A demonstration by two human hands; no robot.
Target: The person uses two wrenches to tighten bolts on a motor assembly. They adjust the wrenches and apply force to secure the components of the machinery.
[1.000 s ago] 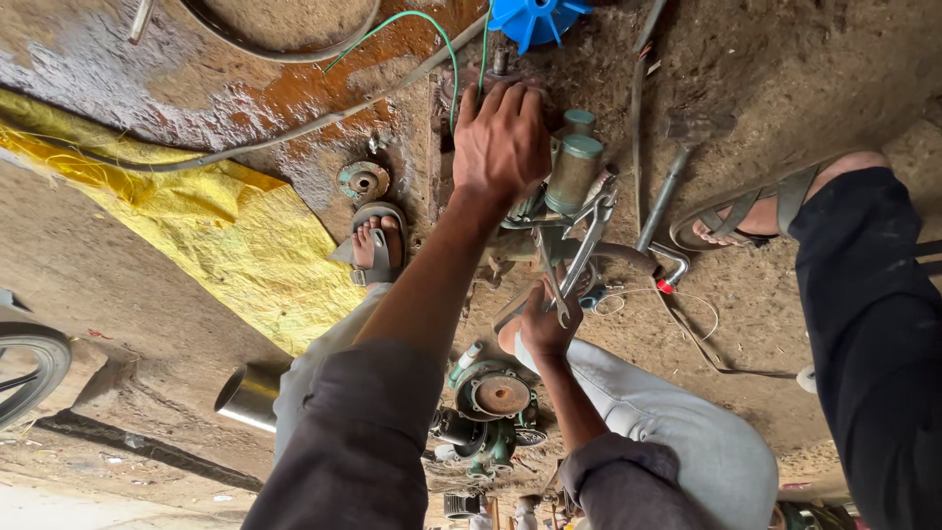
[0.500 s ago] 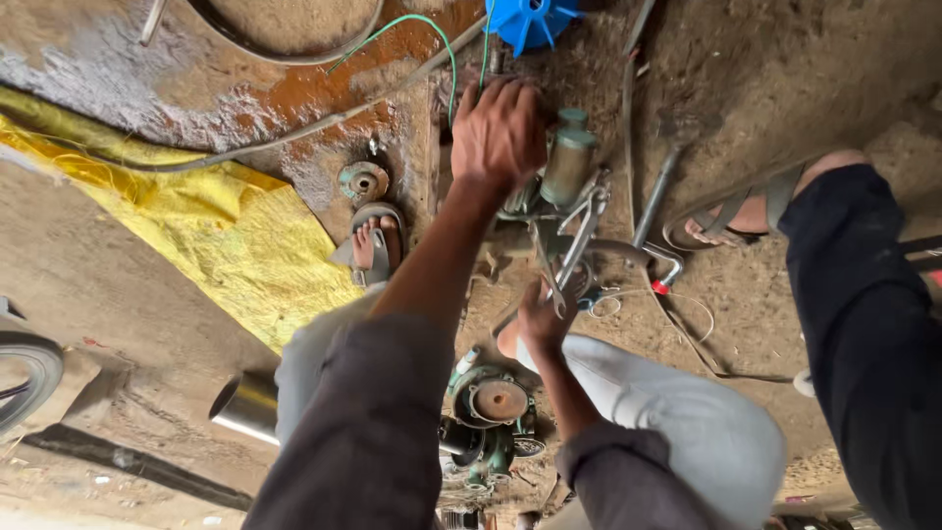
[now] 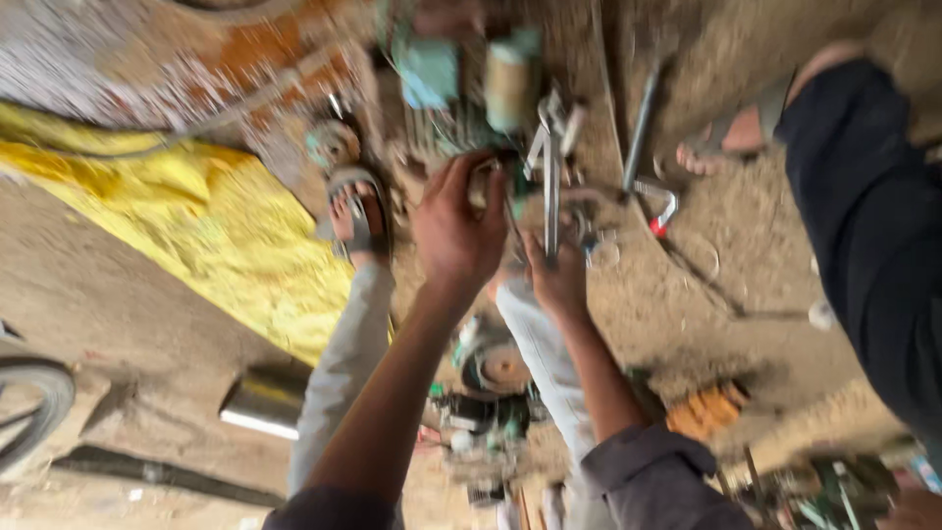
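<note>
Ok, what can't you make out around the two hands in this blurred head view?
- Left hand: motion blur hides what its fingers touch.
- Right hand: touches the grey metal plier-like tool; grip unclear.
- Green motor housing and tan cylinder: smeared, details unreadable.
- Shiny steel cup: contents not visible.
- Dark-trousered person's leg: cut by right edge.

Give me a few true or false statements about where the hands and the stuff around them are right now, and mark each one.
1. Both hands, the left hand and the right hand, are at the cluster of metal parts. True.
2. A yellow sheet lies on the ground. True.
3. The sandal is off the foot, lying alone. False: a foot is in it.
4. A metal cylinder lies on the ground. True.
5. No one else is in view. False: another person's sandalled foot shows at upper right.
</note>
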